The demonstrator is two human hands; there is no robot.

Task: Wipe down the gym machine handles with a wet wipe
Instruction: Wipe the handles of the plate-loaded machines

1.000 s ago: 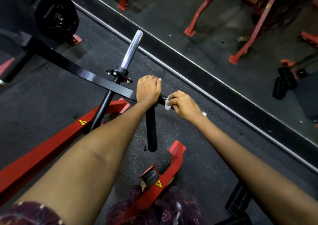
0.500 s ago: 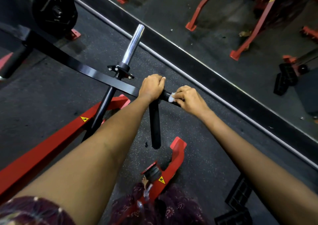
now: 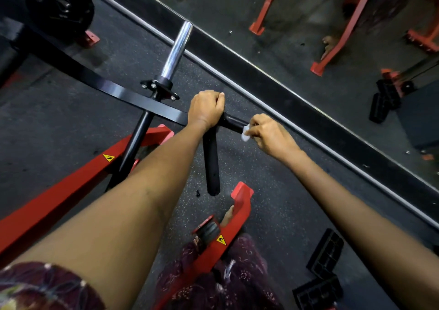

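Since the earlier frame, the right hand (image 3: 270, 135) has slid rightward along the matte black tubular handle (image 3: 234, 122), pinching the small white wet wipe (image 3: 245, 136) at frame centre. The left hand (image 3: 206, 109) grips the handle junction, fingers curled. A polished chrome cylindrical peg (image 3: 176, 51) stands upper left; a red steel frame (image 3: 57, 203) lies below.

Left hand (image 3: 206, 110) fisted, palm down; right hand (image 3: 269, 135) pinching, both arms outstretched.

1. The left hand (image 3: 206, 109) sits on the handle (image 3: 231, 121), with the right hand (image 3: 269, 135) at its right end
2. The wipe (image 3: 245, 134) lies between the right hand's fingers and that end
3. A second handle (image 3: 211, 165) hangs below the left hand, above the floor (image 3: 273, 191)
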